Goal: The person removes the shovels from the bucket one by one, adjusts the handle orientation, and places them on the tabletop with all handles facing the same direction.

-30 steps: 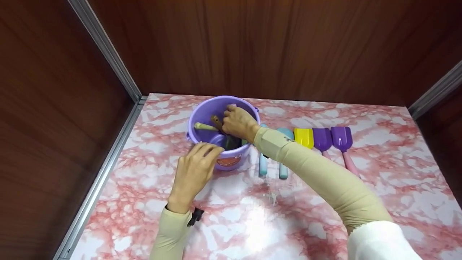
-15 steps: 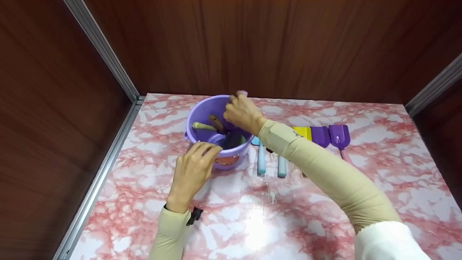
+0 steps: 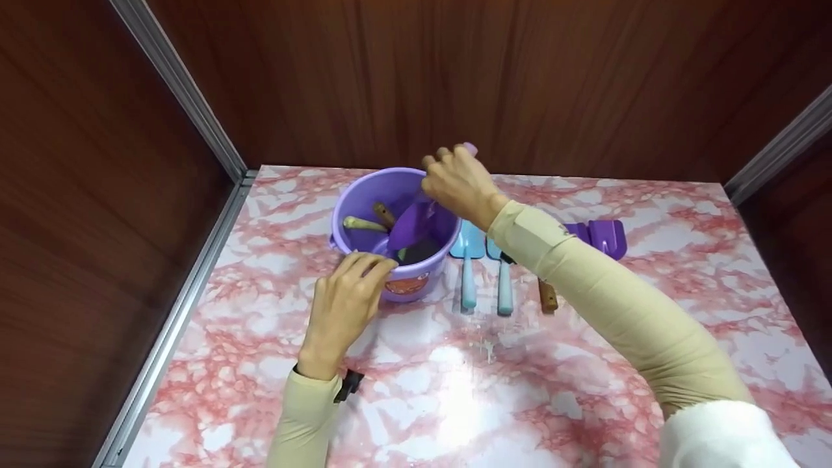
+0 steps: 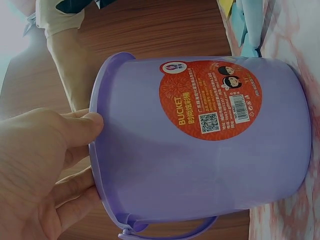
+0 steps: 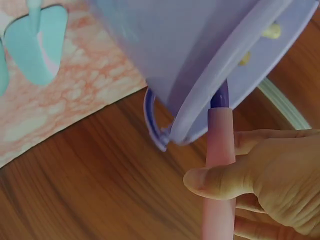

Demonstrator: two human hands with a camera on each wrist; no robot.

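A purple bucket point(image 3: 363, 200) stands upright on the table near its back edge. My left hand point(image 3: 348, 296) pinches the bucket's front rim, thumb outside and fingers over the edge, as the left wrist view shows. Over the bucket's back right rim, my right hand point(image 3: 460, 185) grips a purple shovel point(image 3: 411, 225) by its pink handle point(image 5: 220, 135). The shovel's blade hangs down inside the bucket. Also in the bucket are a pale handle point(image 3: 364, 224), a brown handle point(image 3: 383, 213) and a dark blade point(image 3: 424, 252), partly covered by the purple one.
Right of the bucket lie two light-blue shovels point(image 3: 468, 276), a brown wooden handle point(image 3: 548, 296) and purple shovel blades point(image 3: 608, 239); my right sleeve covers part of this row. Brown wood panels point(image 3: 390, 84) enclose the marbled table point(image 3: 520, 377) at the back and sides.
My right hand has risen out of the bucket to the upper right, drawing the purple shovel's handle up past the rim. The left hand has stayed on the rim.
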